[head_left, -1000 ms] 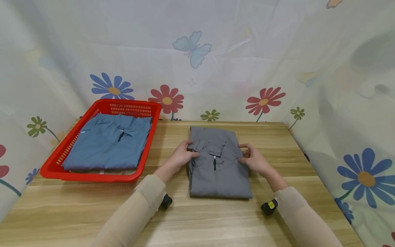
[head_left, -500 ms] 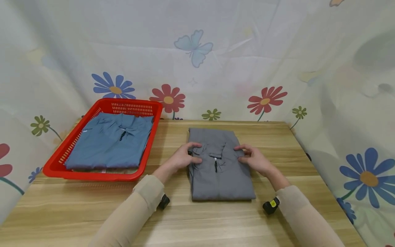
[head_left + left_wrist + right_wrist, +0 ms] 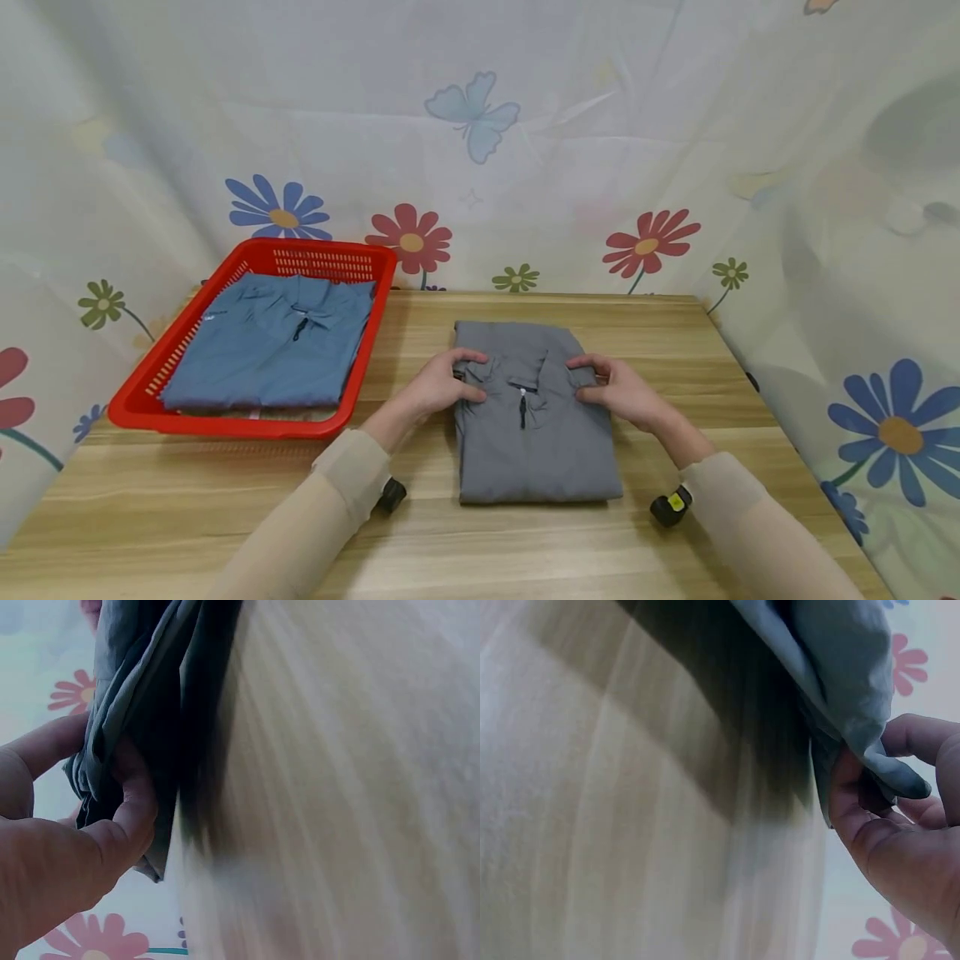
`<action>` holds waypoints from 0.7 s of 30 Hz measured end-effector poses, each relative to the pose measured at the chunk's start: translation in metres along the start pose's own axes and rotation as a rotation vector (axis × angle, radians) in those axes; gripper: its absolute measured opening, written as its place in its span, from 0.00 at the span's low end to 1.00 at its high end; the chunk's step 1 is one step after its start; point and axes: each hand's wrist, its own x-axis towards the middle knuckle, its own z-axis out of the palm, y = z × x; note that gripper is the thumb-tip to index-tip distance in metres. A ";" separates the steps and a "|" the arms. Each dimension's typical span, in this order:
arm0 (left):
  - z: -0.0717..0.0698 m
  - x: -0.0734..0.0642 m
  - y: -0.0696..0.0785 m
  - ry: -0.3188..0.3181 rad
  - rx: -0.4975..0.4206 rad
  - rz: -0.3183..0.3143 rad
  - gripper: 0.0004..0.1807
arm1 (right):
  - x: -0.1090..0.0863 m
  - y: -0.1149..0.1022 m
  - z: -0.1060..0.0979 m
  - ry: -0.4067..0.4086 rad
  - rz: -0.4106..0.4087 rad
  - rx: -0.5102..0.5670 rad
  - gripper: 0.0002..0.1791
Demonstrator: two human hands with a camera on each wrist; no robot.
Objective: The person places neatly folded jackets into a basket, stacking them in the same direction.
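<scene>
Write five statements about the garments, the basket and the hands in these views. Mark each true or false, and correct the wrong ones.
1. The left hand and right hand both grip the grey garment. True.
2. The blue garment lies directly on the tabletop. False: it lies in the red basket.
3. The red basket stands to the right of the grey garment in the head view. False: it stands to the left.
4. The zipper pull on the grey garment is black. True.
5. The grey garment is spread out flat, unfolded. False: it is folded into a compact rectangle.
</scene>
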 end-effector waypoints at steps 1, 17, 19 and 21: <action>-0.001 -0.001 0.001 0.004 0.001 0.000 0.31 | 0.000 -0.002 0.000 0.000 -0.006 -0.001 0.26; -0.036 -0.027 0.020 -0.017 -0.070 0.017 0.30 | -0.001 -0.039 0.007 -0.020 -0.006 0.026 0.27; -0.043 -0.031 0.028 -0.018 -0.045 0.029 0.30 | 0.000 -0.047 0.007 -0.025 -0.012 0.029 0.27; -0.051 -0.036 0.037 -0.019 -0.029 0.048 0.30 | 0.001 -0.056 0.006 -0.028 -0.019 0.032 0.27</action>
